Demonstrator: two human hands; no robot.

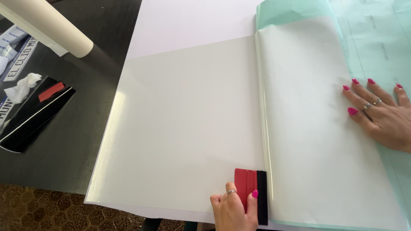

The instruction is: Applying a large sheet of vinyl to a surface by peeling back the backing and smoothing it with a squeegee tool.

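Red squeegee (250, 190) pinched by left hand (233, 211) fingers; right hand (381, 113) fingers spread flat on white sheet (308, 128).

There is 1 view, from a head-worn camera looking steeply down and forward over a dark table (72, 141) from its near edge. It sits close above the white sheet (184, 128), which fills most of the frame.
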